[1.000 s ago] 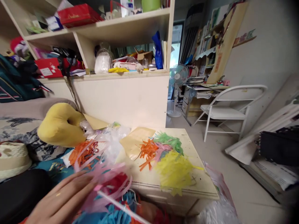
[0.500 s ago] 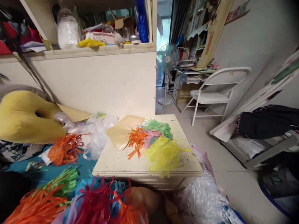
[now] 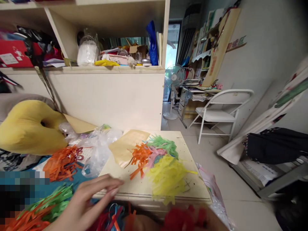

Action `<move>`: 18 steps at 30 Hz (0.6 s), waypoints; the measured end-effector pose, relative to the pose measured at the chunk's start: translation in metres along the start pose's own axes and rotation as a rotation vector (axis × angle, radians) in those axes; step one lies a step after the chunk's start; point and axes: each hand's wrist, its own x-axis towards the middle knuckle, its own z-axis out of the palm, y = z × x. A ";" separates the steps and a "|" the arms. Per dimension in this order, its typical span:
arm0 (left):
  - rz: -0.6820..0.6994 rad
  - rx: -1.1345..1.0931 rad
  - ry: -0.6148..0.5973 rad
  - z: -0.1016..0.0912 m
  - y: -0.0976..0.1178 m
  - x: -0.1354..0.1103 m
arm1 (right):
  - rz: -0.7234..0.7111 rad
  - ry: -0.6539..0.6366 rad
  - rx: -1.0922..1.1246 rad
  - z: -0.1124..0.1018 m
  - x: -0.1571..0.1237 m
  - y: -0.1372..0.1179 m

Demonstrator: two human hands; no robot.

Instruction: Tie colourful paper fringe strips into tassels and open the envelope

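My left hand (image 3: 92, 195) reaches over the near left edge of the cream-coloured table (image 3: 113, 175), fingers stretched forward and nothing visible in them. At the bottom right my right hand (image 3: 214, 219) is blurred and partly cut off, around a bunch of red paper strips (image 3: 179, 218). On the table lie fringed bunches of yellow strips (image 3: 166, 176), green strips (image 3: 166, 144), orange strips (image 3: 140, 155) and pink strips (image 3: 155, 155). Beside them is a tan paper sheet (image 3: 126, 146). Dark red streamers (image 3: 102, 219) show below my left hand.
Orange streamers (image 3: 61, 163), green streamers (image 3: 57, 199) and clear plastic wrap (image 3: 97, 157) lie to the left, near a yellow cushion (image 3: 26, 128). A shelf unit (image 3: 108, 96) stands behind the table. Farther right are a fan (image 3: 173, 77) and a white folding chair (image 3: 216, 114).
My left hand has come into view over the table's near edge. My right hand has risen at the bottom with red strips. The view has tilted up.
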 end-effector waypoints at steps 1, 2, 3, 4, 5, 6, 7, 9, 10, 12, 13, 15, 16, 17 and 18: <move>0.084 -0.058 -0.007 0.011 0.011 0.007 | -0.024 0.011 0.001 -0.003 0.014 -0.001; 0.218 -0.099 -0.026 0.020 0.022 0.015 | -0.051 0.029 0.003 -0.004 0.032 -0.002; 0.361 -0.119 -0.090 0.028 0.032 0.023 | -0.078 0.063 0.004 -0.002 0.052 -0.004; 0.449 -0.120 -0.158 0.035 0.041 0.029 | -0.097 0.103 0.001 0.003 0.075 -0.007; 0.516 -0.108 -0.222 0.041 0.050 0.033 | -0.111 0.138 -0.001 0.010 0.099 -0.009; 0.552 -0.089 -0.283 0.046 0.057 0.034 | -0.121 0.150 -0.004 0.018 0.120 -0.011; 0.563 -0.064 -0.324 0.052 0.062 0.033 | -0.128 0.148 -0.011 0.026 0.138 -0.012; 0.589 -0.001 -0.362 0.064 0.064 0.030 | -0.119 0.114 -0.030 0.035 0.155 -0.009; 0.592 0.032 -0.369 0.070 0.061 0.030 | -0.105 0.098 -0.041 0.035 0.152 -0.006; 0.476 0.090 -0.370 0.083 0.051 0.036 | -0.063 0.091 -0.061 0.023 0.126 0.005; 0.361 0.117 -0.382 0.091 0.045 0.043 | -0.038 0.100 -0.070 0.012 0.105 0.011; 0.125 0.160 -0.443 0.111 0.035 0.062 | 0.014 0.163 -0.117 -0.012 0.056 0.022; 0.067 0.175 -0.496 0.125 0.033 0.072 | 0.027 0.205 -0.153 -0.022 0.032 0.026; 0.061 0.184 -0.550 0.140 0.032 0.083 | 0.033 0.215 -0.196 -0.031 0.011 0.028; 0.080 0.184 -0.612 0.158 0.032 0.092 | 0.027 0.210 -0.224 -0.037 -0.006 0.030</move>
